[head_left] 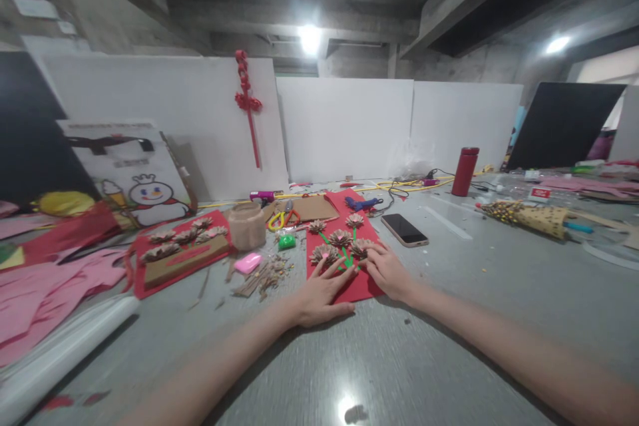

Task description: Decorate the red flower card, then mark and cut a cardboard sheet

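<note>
Red card (368, 288), flat on the desk (459, 273), bears brown-petalled flowers (340, 237): left hand (320, 296) splayed over its near part, right hand (390, 273) at its near-right flower (359, 249), grip indeterminable; judged a flower-adjusting step, calling for light touch.

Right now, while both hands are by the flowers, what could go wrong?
The right hand is at the nearest right flower, so pressing hard might bend its petals.

The blue glue gun lies at the far end of the red sheet; I can't tell if it's hot, but if so, it could burn a finger.

The brown scraps lie loose beside the sheet, so a sweeping left hand might scatter them.
</note>
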The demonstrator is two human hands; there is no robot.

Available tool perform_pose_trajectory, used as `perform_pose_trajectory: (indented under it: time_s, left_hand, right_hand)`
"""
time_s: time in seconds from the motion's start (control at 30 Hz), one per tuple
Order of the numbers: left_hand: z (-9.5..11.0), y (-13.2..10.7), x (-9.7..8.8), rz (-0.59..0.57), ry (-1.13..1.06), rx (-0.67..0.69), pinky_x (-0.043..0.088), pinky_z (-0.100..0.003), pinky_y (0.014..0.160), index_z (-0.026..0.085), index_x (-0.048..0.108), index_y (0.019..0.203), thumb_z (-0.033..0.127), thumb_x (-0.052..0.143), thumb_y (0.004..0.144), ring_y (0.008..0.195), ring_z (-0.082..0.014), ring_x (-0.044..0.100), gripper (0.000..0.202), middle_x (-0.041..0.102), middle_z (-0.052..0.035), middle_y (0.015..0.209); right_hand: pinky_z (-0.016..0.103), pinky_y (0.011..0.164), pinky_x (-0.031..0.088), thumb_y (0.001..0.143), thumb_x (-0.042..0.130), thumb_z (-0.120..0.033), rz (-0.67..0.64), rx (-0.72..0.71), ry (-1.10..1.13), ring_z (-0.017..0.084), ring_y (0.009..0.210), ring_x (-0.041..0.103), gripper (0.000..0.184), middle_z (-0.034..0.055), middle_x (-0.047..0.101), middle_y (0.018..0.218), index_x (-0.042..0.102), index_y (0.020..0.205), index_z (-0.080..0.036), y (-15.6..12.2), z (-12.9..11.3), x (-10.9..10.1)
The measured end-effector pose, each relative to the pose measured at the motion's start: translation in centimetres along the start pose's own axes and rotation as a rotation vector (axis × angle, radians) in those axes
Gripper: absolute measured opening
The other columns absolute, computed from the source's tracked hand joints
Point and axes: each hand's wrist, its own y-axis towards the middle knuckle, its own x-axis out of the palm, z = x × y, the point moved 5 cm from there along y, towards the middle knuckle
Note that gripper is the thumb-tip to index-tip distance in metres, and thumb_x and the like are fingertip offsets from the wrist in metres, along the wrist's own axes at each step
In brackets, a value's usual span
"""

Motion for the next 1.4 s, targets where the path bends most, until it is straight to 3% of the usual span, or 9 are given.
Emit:
perform_pose_trajectory:
  time_s: [0.2, 0.67, 0.97, 1.27, 1.4]
  left_hand:
    - [0.0, -0.1, -0.2, 0.010, 0.003, -0.056, 0.005, -0.044, 0.098, 0.018, 0.009, 0.130, 0.060, 0.019, 0.075, 0.124, -0.0254, -0.003, 0.070, 0.009, -0.0063, 0.136]
    - [-1.4, 0.1, 0.5, 0.098, 0.034, -0.204, 0.005, -0.040, 0.099, 0.011, 0.011, 0.130, 0.061, 0.016, 0.075, 0.124, -0.0232, 0.002, 0.075, 0.010, -0.0112, 0.136]
    - [-1.0, 0.1, 0.3, 0.092, 0.045, -0.173, 0.004, -0.042, 0.099, 0.014, 0.011, 0.130, 0.062, 0.015, 0.074, 0.124, -0.0231, 0.002, 0.074, 0.012, -0.0088, 0.136]
    - [-1.0, 0.4, -0.1, 0.099, 0.080, -0.155, 0.005, -0.039, 0.100, 0.013, 0.013, 0.130, 0.062, 0.016, 0.074, 0.124, -0.0223, 0.000, 0.075, 0.013, -0.0112, 0.135]
    - [-1.3, 0.6, -0.5, 0.162, 0.067, -0.134, 0.004, -0.039, 0.100, 0.014, 0.010, 0.130, 0.060, 0.018, 0.075, 0.124, -0.0210, 0.000, 0.073, 0.014, -0.0102, 0.136]
  right_hand:
    - [0.040, 0.097, 0.012, 0.081, 0.031, -0.017, 0.054, 0.096, -0.049, 0.015, 0.102, 0.045, 0.024, 0.0045, 0.060, 0.094, 0.055, 0.081, -0.018, -0.1, 0.2, -0.6]
    - [0.040, 0.098, 0.012, 0.082, 0.026, -0.017, -0.069, 0.079, -0.052, 0.014, 0.112, 0.036, 0.030, 0.0090, 0.052, 0.112, 0.052, 0.096, -0.014, 0.1, 0.1, 0.0]
    - [0.035, 0.096, 0.017, 0.082, 0.029, -0.017, -0.146, -0.030, -0.014, 0.012, 0.114, 0.034, 0.024, 0.0083, 0.056, 0.104, 0.052, 0.080, -0.015, 0.1, -0.5, 0.5]
    - [0.043, 0.097, 0.006, 0.082, 0.029, -0.020, -0.273, -0.058, -0.010, 0.014, 0.118, 0.025, 0.026, 0.0083, 0.051, 0.110, 0.052, 0.094, -0.017, 0.2, -1.7, 0.2]
    - [0.044, 0.097, 0.005, 0.083, 0.027, -0.022, -0.316, -0.061, 0.002, 0.015, 0.119, 0.023, 0.030, 0.0082, 0.048, 0.115, 0.051, 0.102, -0.018, 0.2, -1.9, 0.1]
